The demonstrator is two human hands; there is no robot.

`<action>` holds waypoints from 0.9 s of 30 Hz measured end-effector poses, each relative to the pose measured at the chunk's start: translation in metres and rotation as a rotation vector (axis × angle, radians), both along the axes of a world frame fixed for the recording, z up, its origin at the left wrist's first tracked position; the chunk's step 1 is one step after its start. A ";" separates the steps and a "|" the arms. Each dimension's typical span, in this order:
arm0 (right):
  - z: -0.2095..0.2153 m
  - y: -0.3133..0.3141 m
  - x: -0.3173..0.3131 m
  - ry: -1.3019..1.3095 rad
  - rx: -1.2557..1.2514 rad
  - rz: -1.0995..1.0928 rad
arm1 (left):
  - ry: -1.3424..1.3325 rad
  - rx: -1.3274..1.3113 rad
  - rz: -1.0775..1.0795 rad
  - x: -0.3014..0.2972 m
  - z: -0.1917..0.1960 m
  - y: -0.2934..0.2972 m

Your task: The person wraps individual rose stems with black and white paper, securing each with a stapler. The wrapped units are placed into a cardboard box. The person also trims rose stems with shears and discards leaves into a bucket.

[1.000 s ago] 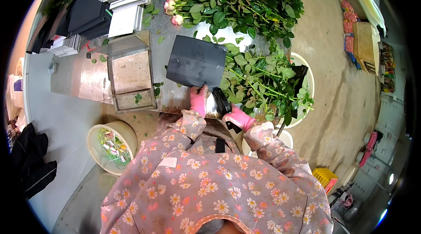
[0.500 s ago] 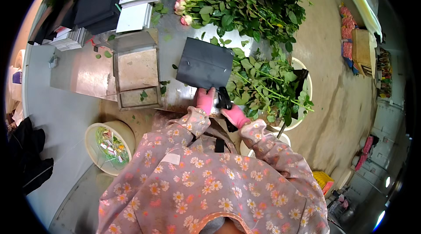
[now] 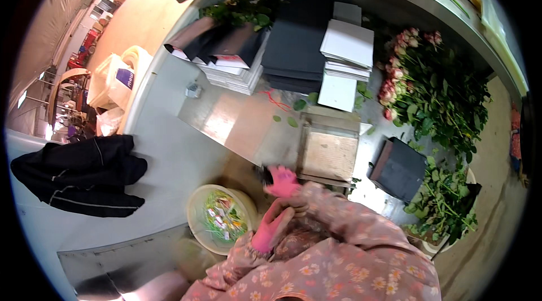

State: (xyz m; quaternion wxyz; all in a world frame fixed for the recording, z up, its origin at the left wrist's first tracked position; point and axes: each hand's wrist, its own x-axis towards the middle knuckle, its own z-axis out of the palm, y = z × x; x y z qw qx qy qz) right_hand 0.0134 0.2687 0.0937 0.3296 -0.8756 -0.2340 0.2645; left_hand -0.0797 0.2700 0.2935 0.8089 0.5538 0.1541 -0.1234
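Both my hands wear pink gloves and are to the left of the metal frame, near the table's front edge. My right hand (image 3: pixel 284 182) reaches across to the left, closed around a dark tool (image 3: pixel 263 176) that looks like a black stapler, mostly hidden. Below it, my left hand (image 3: pixel 275 223) has its fingers stretched out toward the right sleeve, with nothing visible in them. On the table to the right lies a folded black wrap (image 3: pixel 398 170), untouched, next to leafy rose stems (image 3: pixel 443 199).
A metal frame with a worn board (image 3: pixel 328 154) sits in the middle. Behind it stand white card stacks (image 3: pixel 347 44) and black sheets (image 3: pixel 296 41). Pink roses (image 3: pixel 395 75) lie back right. A bucket of scraps (image 3: pixel 195 216) stands below my hands; a dark jacket (image 3: pixel 79 174) lies left.
My view has swung left. Both hands have left the black wrap, which stays on the table, and moved left toward the bucket. The right hand has carried the black tool along.
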 end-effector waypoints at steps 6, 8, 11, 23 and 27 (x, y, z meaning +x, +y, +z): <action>-0.052 0.020 0.043 -0.415 -0.134 -0.195 | -0.137 0.061 -0.065 0.012 0.012 0.024; -0.037 -0.032 0.003 -0.102 0.006 -0.117 | -0.076 0.115 -0.284 0.028 0.018 -0.001; 0.018 -0.147 -0.055 0.418 0.320 -0.233 | -0.150 0.317 -0.744 0.058 -0.006 -0.053; 0.028 -0.497 -0.129 0.377 1.325 -1.799 | -0.723 0.709 -1.295 0.296 -0.249 -0.492; 0.032 -0.546 -0.098 0.272 1.214 -1.972 | -0.565 1.090 -1.881 0.265 -0.237 -0.528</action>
